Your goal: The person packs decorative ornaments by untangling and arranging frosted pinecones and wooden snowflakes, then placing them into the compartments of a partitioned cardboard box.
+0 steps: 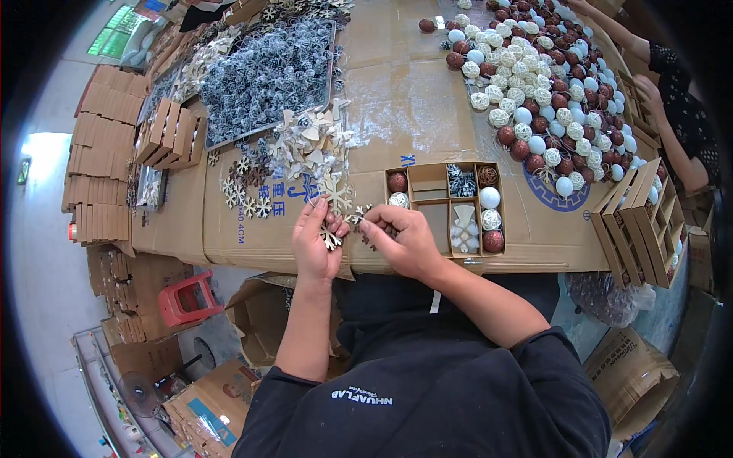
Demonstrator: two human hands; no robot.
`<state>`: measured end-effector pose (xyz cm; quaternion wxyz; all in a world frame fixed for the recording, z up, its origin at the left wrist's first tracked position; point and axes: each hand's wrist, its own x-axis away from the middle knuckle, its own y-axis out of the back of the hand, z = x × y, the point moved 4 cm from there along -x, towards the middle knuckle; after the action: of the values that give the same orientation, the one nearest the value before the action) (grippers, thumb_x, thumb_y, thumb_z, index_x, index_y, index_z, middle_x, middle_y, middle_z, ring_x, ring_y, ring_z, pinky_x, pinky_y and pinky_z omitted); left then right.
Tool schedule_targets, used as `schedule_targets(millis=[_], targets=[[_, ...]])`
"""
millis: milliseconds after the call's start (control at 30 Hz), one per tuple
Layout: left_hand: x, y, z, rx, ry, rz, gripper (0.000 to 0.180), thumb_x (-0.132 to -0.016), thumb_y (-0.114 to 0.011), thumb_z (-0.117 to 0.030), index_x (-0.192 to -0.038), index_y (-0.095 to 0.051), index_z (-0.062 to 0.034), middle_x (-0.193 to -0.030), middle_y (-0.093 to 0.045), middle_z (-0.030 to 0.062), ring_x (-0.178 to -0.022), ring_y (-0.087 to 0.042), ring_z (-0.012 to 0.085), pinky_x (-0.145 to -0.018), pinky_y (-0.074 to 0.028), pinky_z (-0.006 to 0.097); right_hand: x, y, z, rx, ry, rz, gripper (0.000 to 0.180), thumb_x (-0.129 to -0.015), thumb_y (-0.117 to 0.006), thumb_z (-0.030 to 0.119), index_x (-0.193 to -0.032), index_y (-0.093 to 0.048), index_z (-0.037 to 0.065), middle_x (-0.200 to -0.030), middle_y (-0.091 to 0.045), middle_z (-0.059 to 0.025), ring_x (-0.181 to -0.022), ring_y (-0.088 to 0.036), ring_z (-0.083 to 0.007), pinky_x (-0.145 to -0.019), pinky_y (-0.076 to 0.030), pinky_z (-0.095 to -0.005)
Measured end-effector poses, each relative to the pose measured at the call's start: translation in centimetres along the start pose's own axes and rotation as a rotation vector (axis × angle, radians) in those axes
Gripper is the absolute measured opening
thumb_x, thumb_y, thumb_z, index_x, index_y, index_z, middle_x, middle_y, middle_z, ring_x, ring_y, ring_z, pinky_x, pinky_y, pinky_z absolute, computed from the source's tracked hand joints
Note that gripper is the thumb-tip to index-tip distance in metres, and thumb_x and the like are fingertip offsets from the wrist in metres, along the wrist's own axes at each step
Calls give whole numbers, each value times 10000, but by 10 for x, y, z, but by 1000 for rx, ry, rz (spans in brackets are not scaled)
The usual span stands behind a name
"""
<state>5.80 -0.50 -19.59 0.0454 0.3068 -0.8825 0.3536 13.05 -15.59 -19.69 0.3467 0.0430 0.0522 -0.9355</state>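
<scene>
Just left of the divided box (447, 217), my hands gripped wooden snowflakes: left hand (317, 243), right hand (401, 240), mid-sorting.

1. The scene is lit evenly and brightly from overhead; only soft shadows are cast.
2. Glare is seen on the pale floor (38, 229) at left.
3. Edges are bent and darkened by fisheye distortion.
</scene>
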Motion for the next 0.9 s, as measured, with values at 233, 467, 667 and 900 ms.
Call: schedule_targets(millis=[233,467,667,900], targets=[[3,-6,2,80,104,146,81,-1008,-507,-112,-1054,-550,-61,-777,-517,39,-682,-441,124,-602,-378,272,-7,2,-21,-115,-327,33,254,-951,-617,190,-822,-645,-27,-634,-594,-28,-587,-493,-61,-545,-419,-274],[3,-8,4,40,101,196,91,-1008,-513,-105,-1072,-556,-56,-783,-527,43,-686,-448,116,-609,-384,265,-6,1,-30,-231,-388,47,204,-922,-637,171,-863,-646,-24,-648,-587,-22,-626,-534,-75,-567,-433,-271],[4,-10,8,-40,70,179,82,-1008,-509,-95,-1059,-562,-57,-791,-548,35,-658,-439,98,-601,-380,249,-6,9,-2,-71,-96,-30,120,-891,-680,45,-986,-620,1,-682,-468,52,-593,-399,-19,-520,-319,-207],[8,-17,20,-64,12,115,79,-1007,-529,-92,-1054,-578,-50,-803,-556,39,-670,-448,96,-612,-403,250,-6,9,-4,23,52,-168,111,-847,-728,38,-906,-644,-7,-649,-498,18,-572,-428,-40,-506,-357,-242]])
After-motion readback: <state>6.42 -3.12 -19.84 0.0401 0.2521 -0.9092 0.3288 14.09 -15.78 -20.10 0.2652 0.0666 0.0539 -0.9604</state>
